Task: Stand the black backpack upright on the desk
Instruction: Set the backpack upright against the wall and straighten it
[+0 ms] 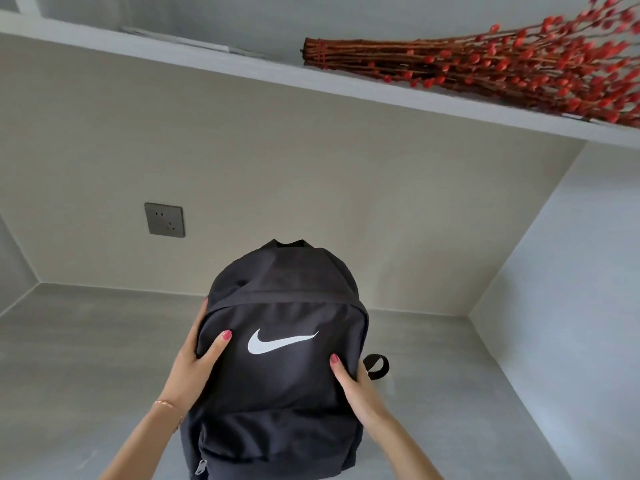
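Hands (194,368) gripping black backpack (277,393), white swoosh logo (277,342)

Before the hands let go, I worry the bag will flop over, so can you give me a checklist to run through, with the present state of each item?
1. Both hands on the bag: ok. The left hand and right hand press the two sides of the black backpack.
2. Backpack upright: ok. Its top handle points up and the white logo faces the camera.
3. Base flat on the desk: cannot tell; the bottom is out of frame.
4. Straps clear of the base: cannot tell; only one strap loop shows, at the right.
5. Desk space around the bag: ok; nothing lies beside it.
6. Front zipper shut: cannot tell.
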